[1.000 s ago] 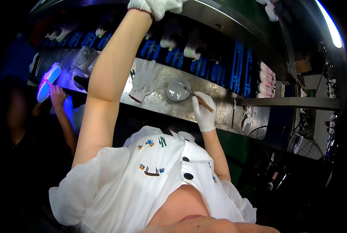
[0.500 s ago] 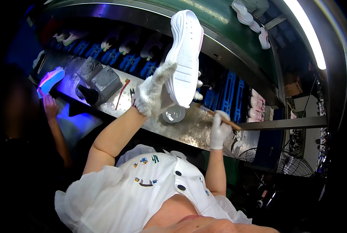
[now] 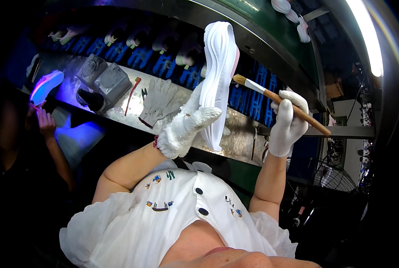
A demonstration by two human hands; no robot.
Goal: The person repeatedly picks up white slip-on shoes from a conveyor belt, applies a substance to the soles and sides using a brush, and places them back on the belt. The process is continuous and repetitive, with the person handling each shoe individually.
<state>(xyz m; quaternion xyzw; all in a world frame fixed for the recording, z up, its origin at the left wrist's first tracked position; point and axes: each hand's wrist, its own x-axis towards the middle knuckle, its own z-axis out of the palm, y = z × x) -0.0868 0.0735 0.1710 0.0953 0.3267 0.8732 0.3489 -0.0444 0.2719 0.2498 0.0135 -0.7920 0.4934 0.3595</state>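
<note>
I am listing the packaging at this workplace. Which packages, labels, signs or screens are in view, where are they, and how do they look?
Two grey boxes: on the metal bench, left of the spare gloves; squarish, each with a round mark on top.
Brown carton: far right, behind the bench; small, partly hidden.
Screens or signs: none visible.

Knit cotton gloves on left hand, right hand; matt white sole; wooden-handled brush; dull metal bench.
</note>
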